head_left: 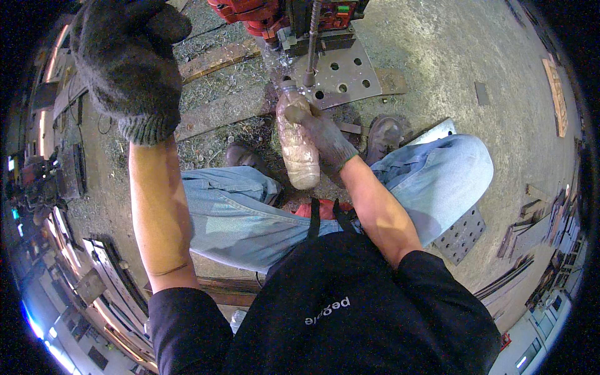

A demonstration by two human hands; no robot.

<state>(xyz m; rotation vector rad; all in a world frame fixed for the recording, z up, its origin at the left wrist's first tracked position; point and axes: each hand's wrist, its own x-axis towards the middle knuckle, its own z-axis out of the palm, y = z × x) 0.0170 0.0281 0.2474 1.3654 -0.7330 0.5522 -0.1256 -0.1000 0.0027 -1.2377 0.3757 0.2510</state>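
My right hand, in a dirty grey glove, wraps round a clear plastic bottle with a murky whitish look. The bottle's neck points away from me, close beside a long metal drill bit. That bit hangs from a red and black drilling machine and its tip meets a flat steel plate with several round holes. High at the left, my left hand, in a dark knitted glove, is raised close to the camera. Its fingers look curled, partly cut off by the upper edge, and anything within them is hidden.
Metal shavings litter the floor around wooden boards under the machine. My boots and bent knees flank the bottle. Another perforated plate lies by my right leg. Stacked metal strips lie at the left.
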